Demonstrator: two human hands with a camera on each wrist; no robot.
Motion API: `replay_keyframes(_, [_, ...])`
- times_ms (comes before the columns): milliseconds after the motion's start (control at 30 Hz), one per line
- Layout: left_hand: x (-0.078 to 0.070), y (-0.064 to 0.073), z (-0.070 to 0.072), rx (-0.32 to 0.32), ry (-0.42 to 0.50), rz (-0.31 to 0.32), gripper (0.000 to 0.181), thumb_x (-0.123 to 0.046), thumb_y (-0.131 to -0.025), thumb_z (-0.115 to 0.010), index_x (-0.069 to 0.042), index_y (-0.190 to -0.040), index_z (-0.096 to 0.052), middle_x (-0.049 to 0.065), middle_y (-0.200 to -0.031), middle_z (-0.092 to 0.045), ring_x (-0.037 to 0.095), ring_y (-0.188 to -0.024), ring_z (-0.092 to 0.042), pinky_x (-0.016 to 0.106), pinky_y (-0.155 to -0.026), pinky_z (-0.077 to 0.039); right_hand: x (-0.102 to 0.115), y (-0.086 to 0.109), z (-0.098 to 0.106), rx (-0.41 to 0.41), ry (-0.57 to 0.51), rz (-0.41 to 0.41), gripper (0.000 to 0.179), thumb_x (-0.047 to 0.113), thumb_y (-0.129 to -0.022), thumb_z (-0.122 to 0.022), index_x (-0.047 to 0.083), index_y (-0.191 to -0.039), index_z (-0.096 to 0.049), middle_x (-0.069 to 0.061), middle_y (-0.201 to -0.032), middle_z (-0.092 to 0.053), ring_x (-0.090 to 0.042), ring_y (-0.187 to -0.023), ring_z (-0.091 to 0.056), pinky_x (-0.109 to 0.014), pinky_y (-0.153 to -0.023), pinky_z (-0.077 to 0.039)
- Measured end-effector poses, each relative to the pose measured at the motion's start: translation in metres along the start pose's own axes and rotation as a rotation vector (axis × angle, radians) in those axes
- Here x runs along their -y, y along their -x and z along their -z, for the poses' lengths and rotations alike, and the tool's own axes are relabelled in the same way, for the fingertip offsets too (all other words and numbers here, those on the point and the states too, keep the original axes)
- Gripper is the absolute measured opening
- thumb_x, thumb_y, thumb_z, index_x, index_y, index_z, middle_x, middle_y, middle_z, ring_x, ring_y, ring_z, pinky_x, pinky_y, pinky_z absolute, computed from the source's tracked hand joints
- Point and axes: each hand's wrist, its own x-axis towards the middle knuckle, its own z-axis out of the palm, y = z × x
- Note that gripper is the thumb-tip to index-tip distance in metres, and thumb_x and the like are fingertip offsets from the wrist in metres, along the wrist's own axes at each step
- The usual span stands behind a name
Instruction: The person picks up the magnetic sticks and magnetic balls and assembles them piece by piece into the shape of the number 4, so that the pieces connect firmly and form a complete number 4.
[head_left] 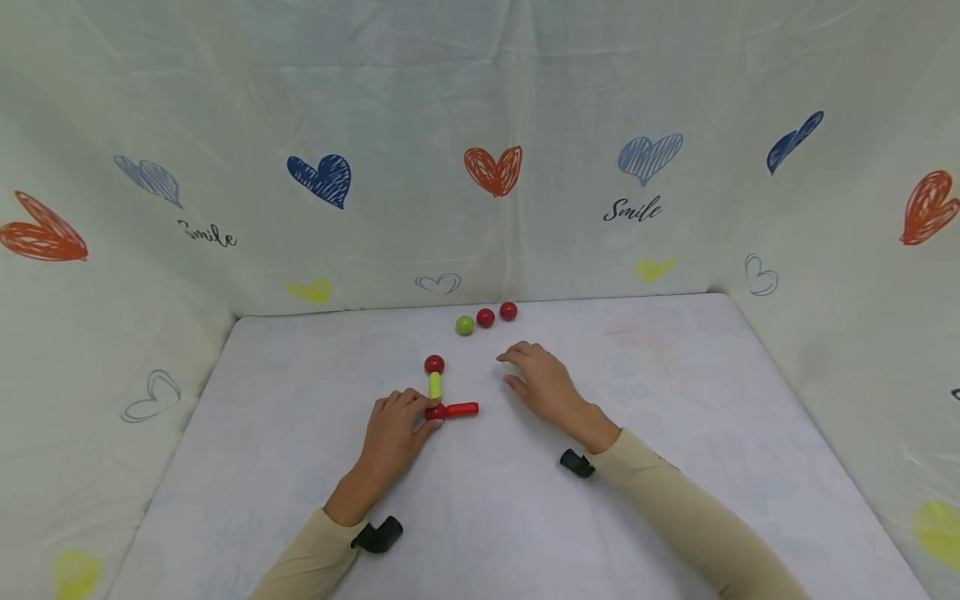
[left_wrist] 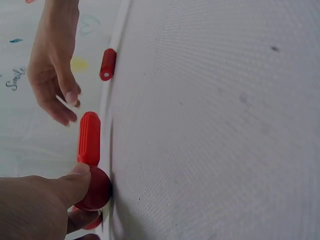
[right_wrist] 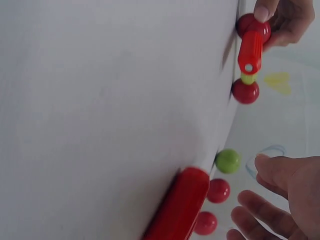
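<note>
My left hand (head_left: 393, 432) pinches a red ball (left_wrist: 98, 189) between thumb and fingers, low on the white table. From that ball a red ribbed rod (head_left: 461, 409) sticks out to the right. A yellow-green rod (head_left: 435, 384) runs away from it toward the back and ends in a second red ball (head_left: 434, 364). My right hand (head_left: 549, 390) hovers to the right of this L-shaped piece, fingers loosely bent and nothing between them. A loose red rod (right_wrist: 180, 205) lies on the table near the right hand; in the head view it is hidden.
Near the table's back edge a green ball (head_left: 465, 325) and two red balls, one (head_left: 485, 317) beside it and another (head_left: 508, 311) farther right, stand in a row. Behind them hangs a white curtain (head_left: 397, 233) with printed hearts. Each wrist carries a black camera mount (head_left: 378, 535).
</note>
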Motion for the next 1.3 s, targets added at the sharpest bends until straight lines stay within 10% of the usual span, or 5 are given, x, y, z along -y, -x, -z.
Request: replay_keyframes(1300, [0.001, 0.002, -0.001, -0.011, 0.028, 0.004, 0.038, -0.021, -0.088, -0.088, -0.011, -0.123, -0.078, 0.004, -0.108, -0.070, 0.026, -0.100, -0.061, 0.049, -0.096, -0.049, -0.041, -0.062, 0.014, 0.183, 0.230, 0.007, 0.072, 0.016, -0.099, -0.076, 0.005, -0.161, -0.041, -0.023, -0.165, -0.038, -0.043, -0.146, -0.046, -0.054, -0.116, -0.044])
